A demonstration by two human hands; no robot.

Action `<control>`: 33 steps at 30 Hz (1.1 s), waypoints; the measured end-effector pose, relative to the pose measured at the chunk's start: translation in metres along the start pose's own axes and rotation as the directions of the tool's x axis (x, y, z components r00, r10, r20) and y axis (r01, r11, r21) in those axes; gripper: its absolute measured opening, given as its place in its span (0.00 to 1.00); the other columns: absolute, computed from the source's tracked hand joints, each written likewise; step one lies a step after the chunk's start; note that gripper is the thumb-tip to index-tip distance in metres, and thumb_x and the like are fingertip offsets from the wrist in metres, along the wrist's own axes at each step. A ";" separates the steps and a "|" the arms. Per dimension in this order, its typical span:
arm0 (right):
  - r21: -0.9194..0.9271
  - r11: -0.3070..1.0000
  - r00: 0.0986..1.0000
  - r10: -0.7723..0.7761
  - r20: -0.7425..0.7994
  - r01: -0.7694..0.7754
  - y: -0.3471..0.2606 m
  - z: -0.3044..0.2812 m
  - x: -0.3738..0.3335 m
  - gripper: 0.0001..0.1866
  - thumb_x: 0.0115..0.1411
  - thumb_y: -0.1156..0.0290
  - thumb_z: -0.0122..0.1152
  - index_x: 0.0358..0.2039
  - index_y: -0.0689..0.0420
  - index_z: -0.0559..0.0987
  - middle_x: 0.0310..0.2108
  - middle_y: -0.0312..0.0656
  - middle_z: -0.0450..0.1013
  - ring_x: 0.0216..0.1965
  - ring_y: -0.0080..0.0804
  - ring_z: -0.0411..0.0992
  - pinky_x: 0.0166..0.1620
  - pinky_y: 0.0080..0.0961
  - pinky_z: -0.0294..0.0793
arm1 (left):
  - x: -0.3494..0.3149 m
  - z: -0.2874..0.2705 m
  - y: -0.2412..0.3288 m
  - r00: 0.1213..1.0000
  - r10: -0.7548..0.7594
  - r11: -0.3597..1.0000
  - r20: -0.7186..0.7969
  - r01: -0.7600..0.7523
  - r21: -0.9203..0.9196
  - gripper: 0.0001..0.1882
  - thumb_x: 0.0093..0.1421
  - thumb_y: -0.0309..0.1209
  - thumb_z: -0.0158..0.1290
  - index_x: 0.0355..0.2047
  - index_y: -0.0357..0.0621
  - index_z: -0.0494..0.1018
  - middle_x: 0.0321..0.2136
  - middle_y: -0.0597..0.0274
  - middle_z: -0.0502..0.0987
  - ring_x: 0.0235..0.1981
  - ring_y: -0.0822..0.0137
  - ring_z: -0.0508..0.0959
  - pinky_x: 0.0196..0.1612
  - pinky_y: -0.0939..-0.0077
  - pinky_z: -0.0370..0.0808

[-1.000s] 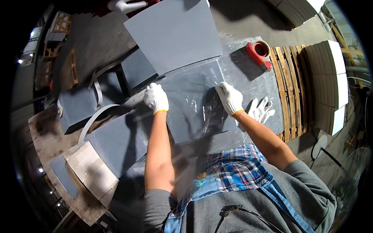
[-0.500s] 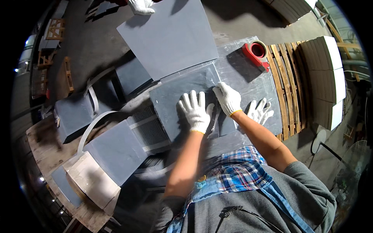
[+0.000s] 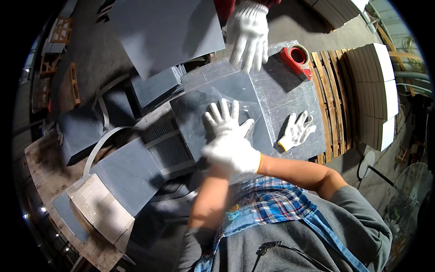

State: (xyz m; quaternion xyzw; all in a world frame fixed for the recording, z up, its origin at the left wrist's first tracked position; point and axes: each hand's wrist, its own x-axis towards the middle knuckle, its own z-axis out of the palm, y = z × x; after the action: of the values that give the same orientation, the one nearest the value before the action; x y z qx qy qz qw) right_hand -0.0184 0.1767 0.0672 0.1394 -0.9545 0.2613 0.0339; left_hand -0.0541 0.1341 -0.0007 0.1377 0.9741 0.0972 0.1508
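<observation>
Both of my hands wear white knit gloves. My left hand (image 3: 225,119) lies with fingers spread on a dark grey square panel (image 3: 192,111), which shows a shiny, clear film-like patch near the fingertips. My right hand (image 3: 235,154) crosses over my left wrist; motion smears it and its fingers are hidden in the blur. Beyond the panel, a co-worker's gloved hand (image 3: 251,38) hangs with fingers pointing toward me. To the left of that hand, a larger grey panel (image 3: 167,34) is raised at the far side.
A red tape dispenser (image 3: 297,59) and a loose white glove (image 3: 297,131) lie on the scratched grey surface (image 3: 287,102). Strapped stacks of grey panels (image 3: 165,147) and a torn cardboard piece (image 3: 102,208) sit at left. A wooden pallet (image 3: 333,104) and white stacked blocks (image 3: 374,90) are at right.
My right hand has moved from the panel's right edge, left and nearer, over my left wrist. The larger panel has shifted up and left. A co-worker's hand has come in at the far side.
</observation>
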 end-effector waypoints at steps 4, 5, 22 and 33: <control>0.383 0.880 0.958 -0.282 -0.058 0.282 0.010 -0.012 0.000 0.15 0.56 0.59 0.64 0.41 0.51 0.80 0.33 0.45 0.75 0.40 0.48 0.74 0.51 0.53 0.68 | -0.001 -0.006 0.000 0.999 0.041 0.998 -0.031 -0.040 0.051 0.49 0.56 0.68 0.52 0.70 0.53 0.59 0.72 0.42 0.51 0.72 0.33 0.45 0.70 0.31 0.36; 0.337 0.926 0.983 -0.182 -0.001 0.171 0.022 -0.014 0.006 0.17 0.55 0.58 0.65 0.42 0.52 0.80 0.35 0.46 0.76 0.42 0.51 0.73 0.51 0.54 0.68 | -0.004 -0.006 0.000 0.995 0.057 0.996 -0.081 -0.052 0.066 0.49 0.56 0.68 0.51 0.71 0.53 0.58 0.72 0.43 0.51 0.72 0.34 0.45 0.70 0.32 0.36; 0.010 1.000 0.990 -0.017 0.139 0.015 0.164 0.004 0.025 0.28 0.56 0.69 0.63 0.59 0.56 0.73 0.55 0.50 0.74 0.55 0.49 0.72 0.57 0.40 0.73 | -0.025 0.047 -0.016 0.934 0.187 0.981 -0.303 -0.191 0.020 0.34 0.57 0.56 0.56 0.58 0.48 0.74 0.62 0.47 0.67 0.66 0.44 0.61 0.69 0.38 0.52; 0.020 0.994 0.984 -0.110 0.138 0.108 0.175 0.001 0.022 0.32 0.53 0.68 0.65 0.61 0.53 0.71 0.61 0.48 0.67 0.61 0.50 0.66 0.61 0.40 0.70 | -0.139 0.054 0.050 0.889 0.380 0.924 -0.255 -0.379 0.054 0.22 0.55 0.30 0.50 0.53 0.49 0.73 0.42 0.53 0.69 0.44 0.53 0.69 0.41 0.58 0.68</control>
State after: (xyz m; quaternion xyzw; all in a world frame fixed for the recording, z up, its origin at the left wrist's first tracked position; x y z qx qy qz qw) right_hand -0.0888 0.3154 -0.0166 0.2093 -0.9439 0.2546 -0.0192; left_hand 0.1027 0.1477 -0.0024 0.3113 0.9398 0.1408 -0.0008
